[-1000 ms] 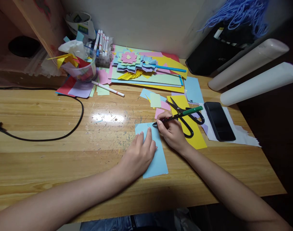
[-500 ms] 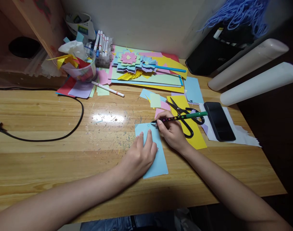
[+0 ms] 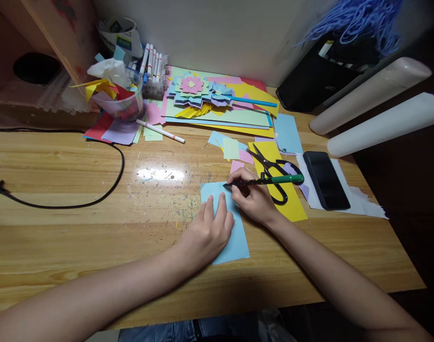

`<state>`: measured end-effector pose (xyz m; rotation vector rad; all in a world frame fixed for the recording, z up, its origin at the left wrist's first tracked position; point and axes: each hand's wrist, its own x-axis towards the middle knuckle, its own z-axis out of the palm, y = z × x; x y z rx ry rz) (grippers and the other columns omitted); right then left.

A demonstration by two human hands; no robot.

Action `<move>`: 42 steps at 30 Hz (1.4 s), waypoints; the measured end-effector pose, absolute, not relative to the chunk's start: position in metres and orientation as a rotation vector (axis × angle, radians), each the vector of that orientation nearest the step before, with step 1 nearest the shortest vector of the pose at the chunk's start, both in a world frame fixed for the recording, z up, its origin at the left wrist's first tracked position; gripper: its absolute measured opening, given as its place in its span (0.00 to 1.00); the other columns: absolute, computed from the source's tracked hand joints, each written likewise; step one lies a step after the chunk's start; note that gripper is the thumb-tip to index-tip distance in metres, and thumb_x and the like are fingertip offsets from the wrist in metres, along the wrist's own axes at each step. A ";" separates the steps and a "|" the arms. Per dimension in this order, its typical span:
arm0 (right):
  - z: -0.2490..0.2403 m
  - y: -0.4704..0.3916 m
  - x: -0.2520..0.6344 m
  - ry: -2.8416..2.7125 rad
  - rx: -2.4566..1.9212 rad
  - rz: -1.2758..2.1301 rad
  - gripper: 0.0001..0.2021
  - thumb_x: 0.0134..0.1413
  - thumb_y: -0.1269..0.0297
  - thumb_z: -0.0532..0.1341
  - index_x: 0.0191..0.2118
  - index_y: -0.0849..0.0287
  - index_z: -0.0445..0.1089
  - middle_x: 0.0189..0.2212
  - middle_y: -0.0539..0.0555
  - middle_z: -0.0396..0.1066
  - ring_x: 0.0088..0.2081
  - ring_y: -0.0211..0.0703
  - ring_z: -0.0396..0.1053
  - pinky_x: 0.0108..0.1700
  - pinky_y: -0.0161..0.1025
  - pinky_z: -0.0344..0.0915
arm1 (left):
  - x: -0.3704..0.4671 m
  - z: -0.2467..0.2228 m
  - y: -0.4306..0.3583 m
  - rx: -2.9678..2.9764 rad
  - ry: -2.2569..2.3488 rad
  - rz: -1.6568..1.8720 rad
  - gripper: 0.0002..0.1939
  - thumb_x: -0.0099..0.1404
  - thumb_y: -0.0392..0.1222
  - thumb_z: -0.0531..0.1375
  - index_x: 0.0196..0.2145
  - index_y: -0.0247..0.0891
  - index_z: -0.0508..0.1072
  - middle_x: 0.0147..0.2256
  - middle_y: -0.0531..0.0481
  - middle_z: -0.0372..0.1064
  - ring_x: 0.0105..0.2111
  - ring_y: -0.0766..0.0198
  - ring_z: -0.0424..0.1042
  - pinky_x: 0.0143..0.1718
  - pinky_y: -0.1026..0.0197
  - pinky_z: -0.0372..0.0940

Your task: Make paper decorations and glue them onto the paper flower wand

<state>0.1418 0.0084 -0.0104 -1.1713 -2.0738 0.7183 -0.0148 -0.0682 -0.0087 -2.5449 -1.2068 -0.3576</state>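
Note:
A light blue sheet of paper (image 3: 236, 242) lies on the wooden table, with a small faint drawn mark near its top edge. My left hand (image 3: 211, 228) rests flat on the sheet, fingers spread and pointing away from me. Pinched in my right hand (image 3: 252, 194) is a black patterned pencil with a green end (image 3: 286, 179). Its tip is at the top right part of the blue sheet, by the mark. Black-handled scissors (image 3: 270, 164) lie just beyond my right hand, on a yellow sheet (image 3: 293, 206).
A phone (image 3: 326, 180) lies on white paper at the right, near two white rolls (image 3: 373, 95). Layered paper flowers (image 3: 191, 88) sit on stacked coloured paper at the back. A tub of scraps (image 3: 119, 104), a white marker (image 3: 160, 131) and a black cable (image 3: 122, 166) are at the left.
The pencil's tip has moved slightly left and down towards the mark, and its green end has dropped a little. My left hand has stayed in place on the sheet.

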 end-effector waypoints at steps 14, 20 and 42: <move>-0.010 0.008 0.142 -2.135 -1.108 0.725 0.07 0.48 0.75 0.54 0.32 0.56 0.61 0.29 0.50 0.64 0.33 0.43 0.62 0.36 0.40 0.59 | -0.014 -0.011 -0.068 -2.557 -1.206 -0.371 0.11 0.66 0.39 0.52 0.37 0.29 0.71 0.50 0.36 0.68 0.44 0.51 0.71 0.40 0.56 0.67; -0.009 0.007 0.142 -2.132 -1.108 0.752 0.07 0.48 0.74 0.54 0.32 0.55 0.60 0.28 0.50 0.64 0.33 0.43 0.62 0.36 0.41 0.60 | -0.014 -0.009 -0.068 -2.586 -1.215 -0.340 0.11 0.66 0.38 0.52 0.38 0.29 0.71 0.50 0.35 0.67 0.45 0.50 0.71 0.41 0.56 0.66; -0.011 0.008 0.142 -2.084 -1.153 0.724 0.06 0.48 0.74 0.54 0.33 0.55 0.61 0.29 0.50 0.63 0.32 0.43 0.62 0.34 0.41 0.59 | -0.015 -0.007 -0.068 -2.589 -1.215 -0.346 0.10 0.66 0.37 0.52 0.35 0.30 0.71 0.50 0.35 0.68 0.44 0.50 0.71 0.40 0.56 0.67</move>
